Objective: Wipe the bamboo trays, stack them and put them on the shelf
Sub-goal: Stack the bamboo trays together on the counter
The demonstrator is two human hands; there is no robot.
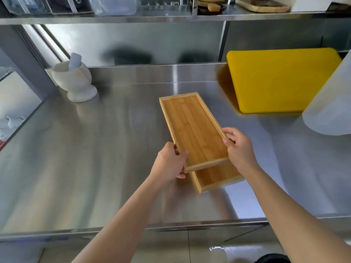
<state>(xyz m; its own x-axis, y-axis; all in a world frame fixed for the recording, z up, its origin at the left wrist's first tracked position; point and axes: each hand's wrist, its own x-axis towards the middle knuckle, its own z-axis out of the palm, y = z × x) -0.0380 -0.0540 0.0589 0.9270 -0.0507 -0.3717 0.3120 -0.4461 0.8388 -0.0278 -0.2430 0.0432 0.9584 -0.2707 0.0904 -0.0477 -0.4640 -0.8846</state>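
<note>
Two long bamboo trays lie on the steel counter (95, 149) near its middle. The upper bamboo tray (193, 130) rests on the lower bamboo tray (214, 177), shifted away from me, so only the near end of the lower one shows. My left hand (170, 160) grips the upper tray's left rim near its front corner. My right hand (240, 147) holds the same tray's right rim, fingers curled over the edge. The steel shelf (114, 18) runs above the counter at the top of the view.
A white mortar with pestle (76, 80) stands at the back left. A yellow cutting board (281, 80) lies at the back right, with a white plastic container (330, 107) at the right edge. The shelf holds clear containers (114, 4) and a wooden board (264, 5).
</note>
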